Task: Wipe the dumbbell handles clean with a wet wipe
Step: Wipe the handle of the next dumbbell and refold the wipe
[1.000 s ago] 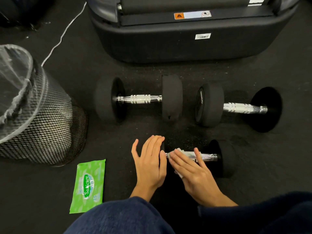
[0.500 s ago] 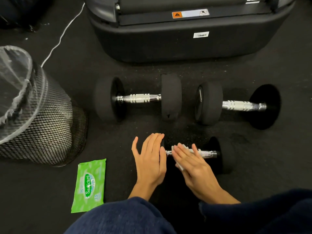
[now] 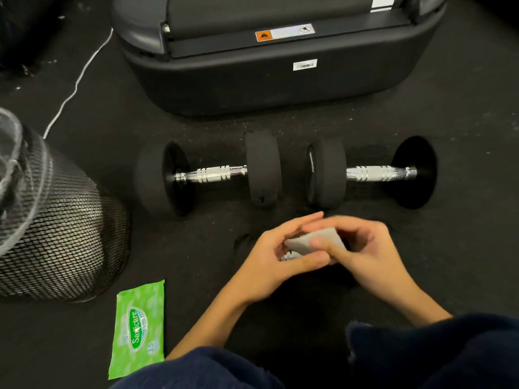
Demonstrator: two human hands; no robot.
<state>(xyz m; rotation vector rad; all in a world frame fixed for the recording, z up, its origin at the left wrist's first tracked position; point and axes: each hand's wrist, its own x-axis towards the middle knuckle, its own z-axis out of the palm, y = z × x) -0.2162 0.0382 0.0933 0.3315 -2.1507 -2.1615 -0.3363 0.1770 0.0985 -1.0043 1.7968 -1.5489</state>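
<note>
near front edge of floor: left hand (image 3: 269, 262) and right hand (image 3: 362, 251) meet over near dumbbell (image 3: 289, 256), mostly hidden; sliver of chrome handle shows. both hands' fingers pinch folded wet wipe (image 3: 314, 242). two more dumbbells (image 3: 207, 175) (image 3: 370, 172) lie end to end behind. wipes pack (image 3: 139, 329) front-left, beside mesh bin (image 3: 61, 237).

We're down on a gym floor here: black speckled rubber matting (image 3: 463, 153) runs edge to edge. At twelve o'clock sits the dark base of an exercise machine (image 3: 275, 80), orange warning sticker (image 3: 264, 35) and barcode label (image 3: 305, 64) on it. Dead centre, two black dumbbells (image 3: 207, 176) (image 3: 370, 173) lie end to end, chrome handles gleaming. At nine o'clock, a lined mesh bin (image 3: 56, 242); at seven, a green wipes pack (image 3: 139, 328).
</note>
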